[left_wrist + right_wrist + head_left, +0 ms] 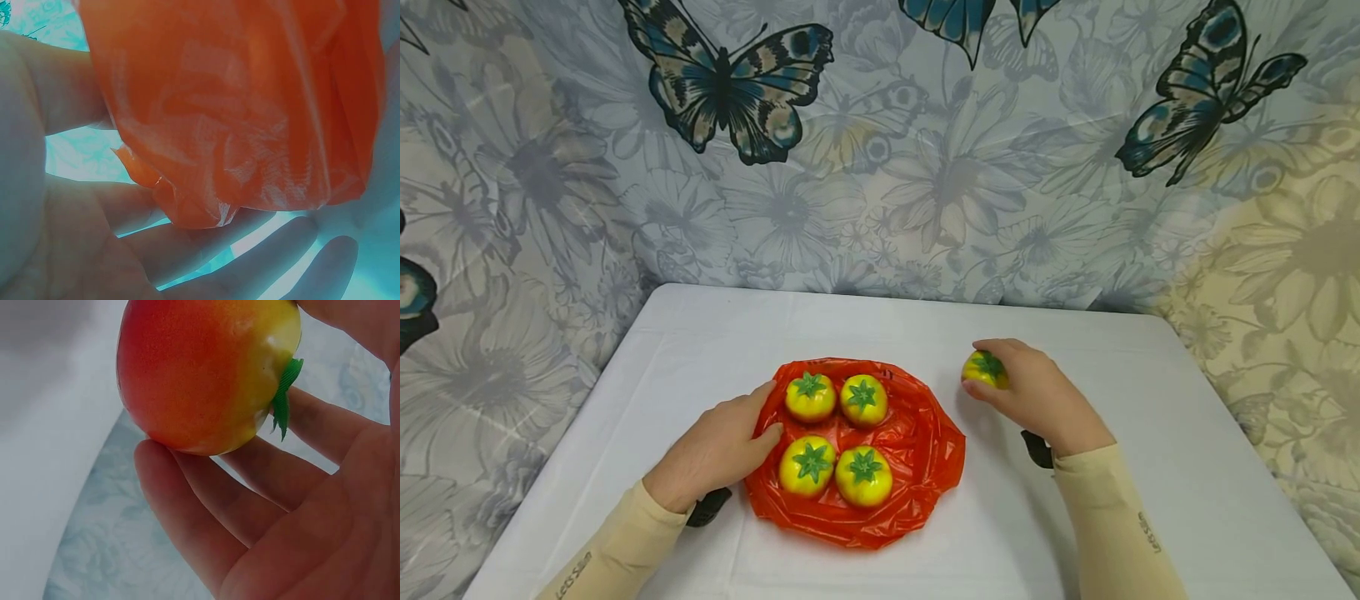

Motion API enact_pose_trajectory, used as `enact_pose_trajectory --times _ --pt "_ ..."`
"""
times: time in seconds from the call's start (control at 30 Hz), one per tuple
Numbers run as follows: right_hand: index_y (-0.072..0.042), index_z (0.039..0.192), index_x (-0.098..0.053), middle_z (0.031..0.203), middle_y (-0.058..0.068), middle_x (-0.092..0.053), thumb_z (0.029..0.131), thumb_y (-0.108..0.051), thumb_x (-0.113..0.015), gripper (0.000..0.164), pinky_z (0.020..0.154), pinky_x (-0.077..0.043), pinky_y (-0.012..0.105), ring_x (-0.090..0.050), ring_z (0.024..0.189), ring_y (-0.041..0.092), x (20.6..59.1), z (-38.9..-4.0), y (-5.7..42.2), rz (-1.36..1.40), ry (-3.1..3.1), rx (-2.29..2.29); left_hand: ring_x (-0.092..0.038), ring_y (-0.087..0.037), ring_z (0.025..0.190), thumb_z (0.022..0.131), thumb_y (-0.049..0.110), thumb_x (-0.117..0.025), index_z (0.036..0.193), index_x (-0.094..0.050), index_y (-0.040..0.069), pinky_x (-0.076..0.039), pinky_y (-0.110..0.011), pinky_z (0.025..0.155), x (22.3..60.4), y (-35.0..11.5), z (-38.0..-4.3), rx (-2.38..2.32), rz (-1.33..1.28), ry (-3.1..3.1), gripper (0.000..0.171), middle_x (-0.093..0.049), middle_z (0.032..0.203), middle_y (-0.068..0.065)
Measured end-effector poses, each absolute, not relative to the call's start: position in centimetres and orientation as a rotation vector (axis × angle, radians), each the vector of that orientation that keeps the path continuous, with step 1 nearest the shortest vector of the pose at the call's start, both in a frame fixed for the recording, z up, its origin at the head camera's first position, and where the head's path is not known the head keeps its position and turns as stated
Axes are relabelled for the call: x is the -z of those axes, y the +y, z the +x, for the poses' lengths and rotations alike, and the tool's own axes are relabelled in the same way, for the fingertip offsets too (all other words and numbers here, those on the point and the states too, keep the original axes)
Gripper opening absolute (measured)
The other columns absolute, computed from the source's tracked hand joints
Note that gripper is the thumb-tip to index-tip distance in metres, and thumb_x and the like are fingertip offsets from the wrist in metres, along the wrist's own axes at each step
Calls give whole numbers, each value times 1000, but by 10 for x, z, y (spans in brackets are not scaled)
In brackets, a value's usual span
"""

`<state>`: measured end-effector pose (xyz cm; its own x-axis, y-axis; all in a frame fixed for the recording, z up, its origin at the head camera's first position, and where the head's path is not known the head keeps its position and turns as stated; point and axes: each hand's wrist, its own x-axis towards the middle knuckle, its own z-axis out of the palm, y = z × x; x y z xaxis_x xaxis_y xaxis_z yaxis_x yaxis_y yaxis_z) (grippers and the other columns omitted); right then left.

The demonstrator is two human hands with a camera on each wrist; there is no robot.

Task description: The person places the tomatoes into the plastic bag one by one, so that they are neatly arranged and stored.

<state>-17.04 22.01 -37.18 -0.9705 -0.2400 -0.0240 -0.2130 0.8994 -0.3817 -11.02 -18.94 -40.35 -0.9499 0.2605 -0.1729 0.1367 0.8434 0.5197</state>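
A red plastic bag (917, 467) sits on the white table, its mouth spread upward. Inside it are several toy tomatoes, yellow-topped with green leafy caps, such as the front right tomato (864, 477). My left hand (715, 446) holds the bag's left side, thumb and index finger over the rim. In the left wrist view the bag's orange-looking film (212, 112) hides part of the thumb and fingers. To the right of the bag, my right hand (1037, 387) grips another tomato (200, 375) between thumb and fingers. That one shows a red-orange underside and a green cap.
The white table (865, 312) backs onto a cloth (865, 192) printed with butterflies and flowers. A dark wrist device (707, 507) shows under the left wrist, and another dark device (1037, 448) beside the right wrist.
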Motion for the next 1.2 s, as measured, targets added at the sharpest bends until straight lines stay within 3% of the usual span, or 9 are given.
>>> enact_pose_trajectory --times 0.37,0.9,1.2 --pt "-12 151 -61 149 16 -64 97 -46 -80 67 102 -61 57 -66 124 36 360 -155 194 -408 2989 560 -67 -39 132 106 32 -63 166 -39 3 -57 -61 108 402 -189 -109 -765 297 2785 71 -64 151 -23" --pt "-17 148 -64 145 6 -67 96 -42 -82 61 103 -63 50 -69 127 28 358 -138 163 -621 2967 565 -69 -37 128 106 29 -62 166 -39 3 -57 -60 108 404 -190 -111 -775 321 2797 69 -66 148 -21" --pt "-15 148 -64 145 6 -67 94 -43 -84 64 104 -62 49 -69 127 26 358 -133 152 -695 2932 567 -69 -36 128 106 29 -61 166 -39 4 -57 -60 108 405 -190 -112 -772 312 2798 69 -66 148 -21"
